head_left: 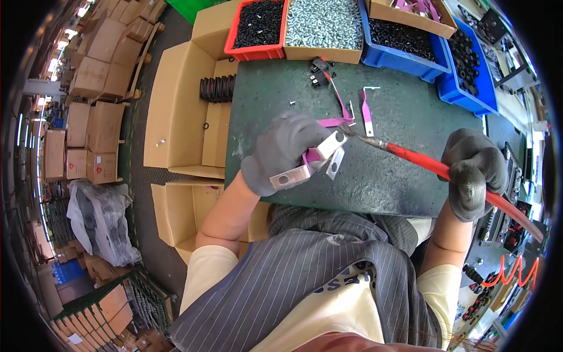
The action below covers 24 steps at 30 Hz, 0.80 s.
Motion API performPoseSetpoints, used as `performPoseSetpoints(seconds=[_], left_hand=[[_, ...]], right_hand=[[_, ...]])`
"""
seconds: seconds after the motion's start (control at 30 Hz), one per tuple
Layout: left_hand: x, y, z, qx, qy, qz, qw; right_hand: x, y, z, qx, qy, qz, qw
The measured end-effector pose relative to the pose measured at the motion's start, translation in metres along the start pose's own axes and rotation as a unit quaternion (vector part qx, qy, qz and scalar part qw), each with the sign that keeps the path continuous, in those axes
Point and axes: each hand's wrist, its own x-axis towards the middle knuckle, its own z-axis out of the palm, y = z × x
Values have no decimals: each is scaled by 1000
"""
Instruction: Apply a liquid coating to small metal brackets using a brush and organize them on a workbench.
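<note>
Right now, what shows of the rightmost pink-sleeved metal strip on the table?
The pink-sleeved metal strip looks slim, with bare silvery ends: the upper bends sharply rightward, the lower has a hole. It lies loose on the dark green worktop, its length running up the picture, apparently touching nothing else, just beyond the red-handled tool.

Left hand and right hand: gloves matt, rubbery-looking. Strips at left hand: smooth silvery metal, sleeves plastic-looking. Tool at right hand: red handle glossy, neck metallic. Tabletop: smooth, scuffed, sheen near edge. Far side: screws bright metal; red bin and blue bin smooth plastic. Left: carton, matt cardboard. Near: apron, matt striped cloth.
</note>
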Motion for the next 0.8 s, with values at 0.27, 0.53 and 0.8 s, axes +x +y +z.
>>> performPoseSetpoints(seconds=[0.27, 0.53, 0.8], left_hand=[[-4, -4, -4, 62, -2, 14, 998], [-8, -37, 2, 31, 22, -40, 998], [-11, -57, 17, -157, 57, -143, 975]], right_hand=[[7, -4, 4, -27, -30, -8, 999], [42, 44, 3, 164, 45, 111, 979], [195, 172, 36, 76, 77, 237, 965]])
